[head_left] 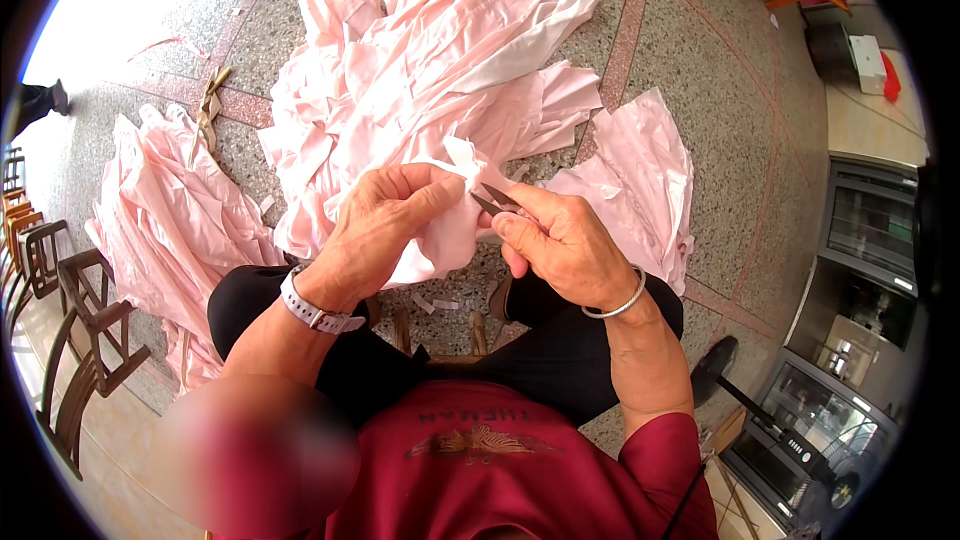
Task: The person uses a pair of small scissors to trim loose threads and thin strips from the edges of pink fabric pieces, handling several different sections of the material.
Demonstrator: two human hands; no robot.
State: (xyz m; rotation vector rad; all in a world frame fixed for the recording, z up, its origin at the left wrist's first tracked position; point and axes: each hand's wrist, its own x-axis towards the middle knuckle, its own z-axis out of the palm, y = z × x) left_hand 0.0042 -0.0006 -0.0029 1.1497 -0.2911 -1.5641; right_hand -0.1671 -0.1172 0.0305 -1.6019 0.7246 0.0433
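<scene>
Between finger and thumb, my left hand (pixel 397 210) pinches the edge of a pink fabric piece (pixel 442 240), which hangs down over my lap side. My right hand (pixel 551 240) grips small thread snips (pixel 496 199), whose two dark blades stand apart and point at the fabric. The blade tips are close to the cloth; whether they touch it I cannot tell. Beyond my hands a large heap of pink garments (pixel 420 67) lies on the floor. Part of the snips is hidden inside my right hand.
Another pink pile (pixel 172 187) lies at left, and a smaller pink bundle (pixel 645 180) at right. Brown fabric strips (pixel 211 105) lie on the terrazzo floor (pixel 697 75). Wooden chairs (pixel 101 322) line the left side. A pedestal fan (pixel 780 427) and glass-fronted cabinets (pixel 870 217) stand at right.
</scene>
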